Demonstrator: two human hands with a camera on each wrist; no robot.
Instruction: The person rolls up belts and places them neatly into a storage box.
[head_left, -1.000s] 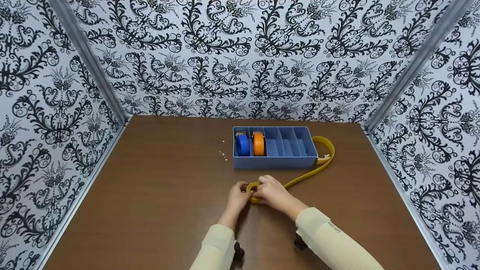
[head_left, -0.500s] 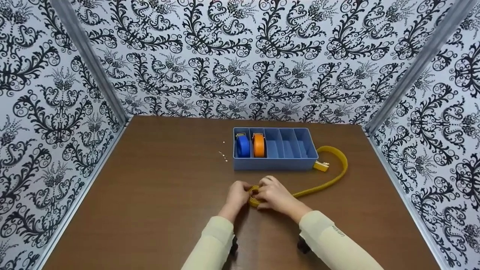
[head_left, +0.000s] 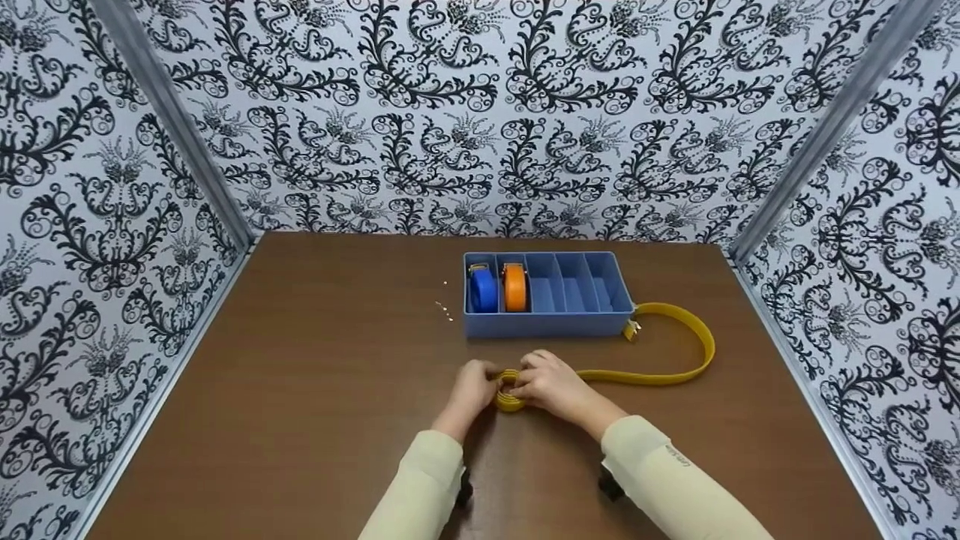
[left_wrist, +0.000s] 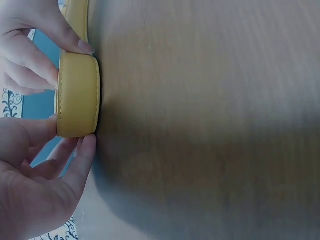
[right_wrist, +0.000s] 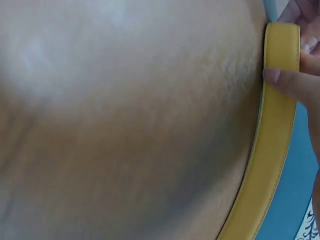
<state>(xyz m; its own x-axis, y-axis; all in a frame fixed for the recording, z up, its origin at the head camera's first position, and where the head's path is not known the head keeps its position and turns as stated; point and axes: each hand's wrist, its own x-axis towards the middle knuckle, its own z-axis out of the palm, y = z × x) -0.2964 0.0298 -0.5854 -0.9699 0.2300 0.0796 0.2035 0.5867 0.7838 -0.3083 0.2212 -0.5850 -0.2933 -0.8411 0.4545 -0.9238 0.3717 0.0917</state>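
Note:
A yellow stitched belt [head_left: 667, 379] is partly rolled into a coil standing on its edge in front of the box. Its loose length curves right across the table and back to the box's right side, where the metal buckle [head_left: 632, 328] sits by the front corner. My left hand [head_left: 474, 390] holds the coil's left side, thumb and fingers on its rim in the left wrist view. From the right, my right hand [head_left: 556, 386] pinches the coil where the strap feeds in; its thumb [right_wrist: 282, 80] presses the outer face in the right wrist view.
A blue divided box [head_left: 547, 325] stands behind the hands. Its two leftmost compartments hold a rolled blue belt [head_left: 484, 291] and a rolled orange belt [head_left: 515, 288]. Small white specks [head_left: 444, 308] lie left of the box. Patterned walls [head_left: 465, 135] enclose the wooden table [head_left: 315, 375].
The belt's loose length has swung out to the right into a wider curve, and its buckle end has shifted and turned by the box corner. Both hands stay at the coil, with small finger movements.

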